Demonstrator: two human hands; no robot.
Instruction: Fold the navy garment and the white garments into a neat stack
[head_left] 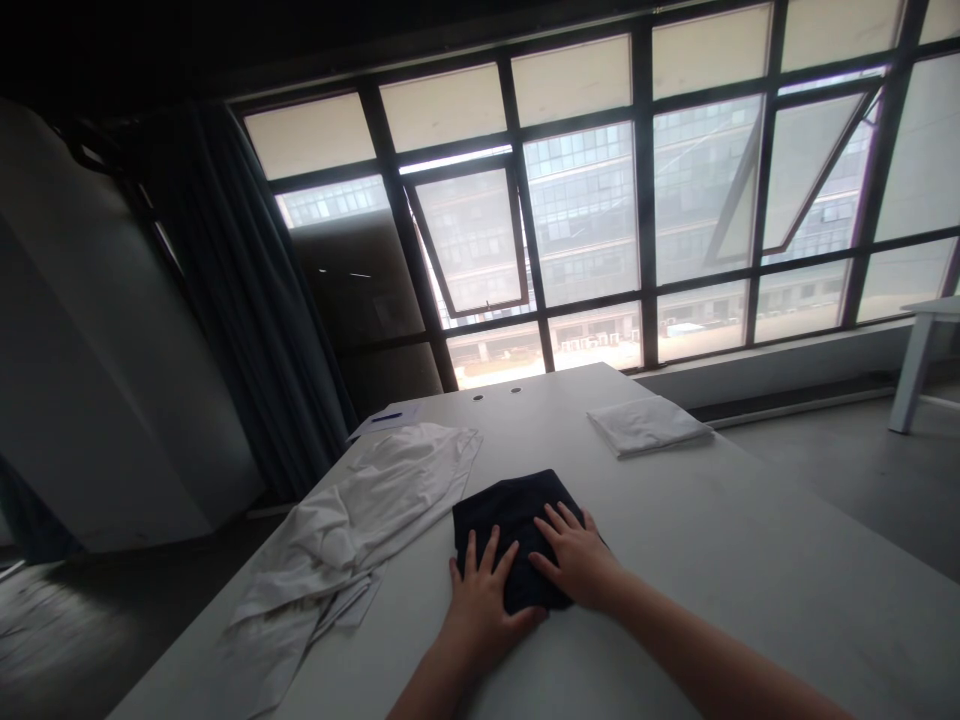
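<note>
A dark folded garment (510, 510) lies on the white table (750, 560) in front of me. My left hand (484, 595) lies flat on its near left part, fingers spread. My right hand (574, 555) presses flat on its right part, fingers stretched forward. Neither hand grips anything.
A loose white garment (352, 520) sprawls over the table's left side. A folded white cloth (645, 423) rests at the far right, and a sheet of paper with a pen (386, 418) at the far left corner. Large windows (585, 210) stand behind, a curtain (247, 300) to the left.
</note>
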